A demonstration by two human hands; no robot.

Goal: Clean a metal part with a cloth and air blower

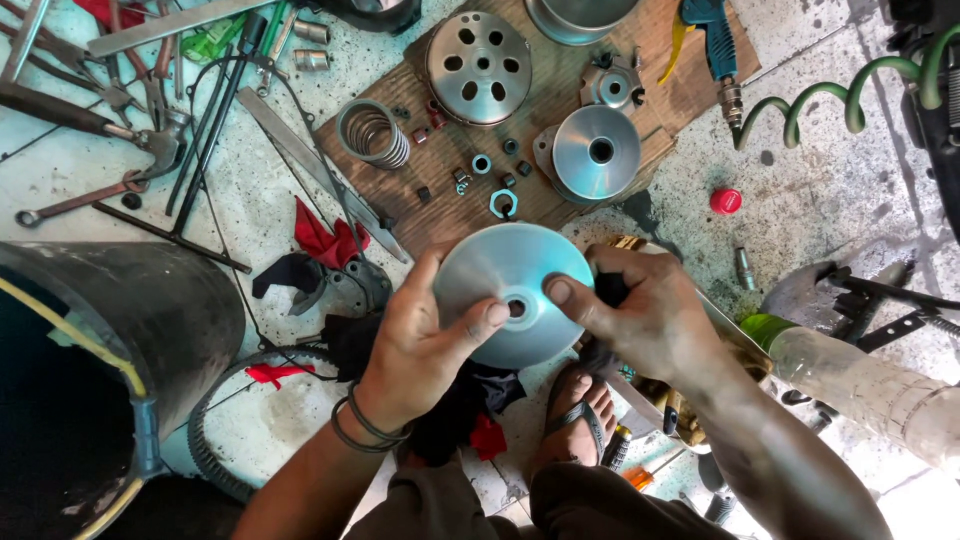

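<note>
While both thumbs press near its centre hole, the left hand [425,340] and right hand [640,315] grasp the shiny metal disc [510,285]; a coil spring [373,133] lies at eleven o'clock.

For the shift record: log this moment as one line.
left hand: holds metal disc | right hand: thumb on disc face | below: dark rag | ahead: parts on wooden board
</note>
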